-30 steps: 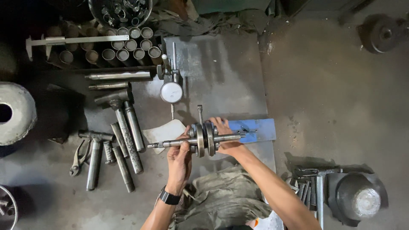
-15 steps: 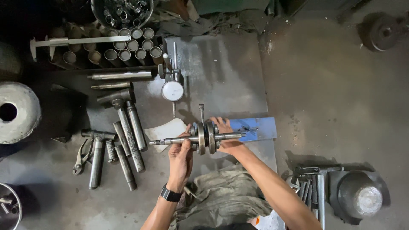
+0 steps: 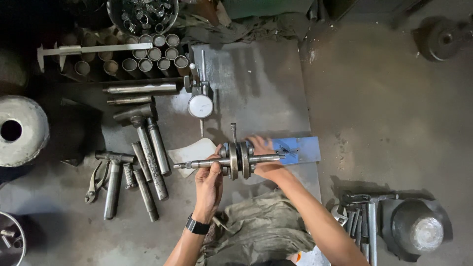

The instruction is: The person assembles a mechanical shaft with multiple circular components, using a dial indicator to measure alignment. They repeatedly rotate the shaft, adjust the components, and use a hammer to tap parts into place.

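Both hands clasp a steel crankshaft point(image 3: 231, 160) level above the grey plate point(image 3: 256, 83): the left hand point(image 3: 209, 182) wraps its thin shaft, and the right hand point(image 3: 263, 157) cups the round webs, probably steadying it for inspection. A blue block point(image 3: 300, 149) lies at 3 o'clock, a dial gauge point(image 3: 200, 105) at 11, and dull hammers point(image 3: 143, 148) and punches at 9.

We are in a metalworking workshop. Around the steel plate point(image 3: 256, 83) lie a caliper point(image 3: 93, 49), a dial gauge point(image 3: 200, 105), hammers point(image 3: 114, 177) and punches point(image 3: 152, 148) on a grimy concrete floor point(image 3: 394, 123).
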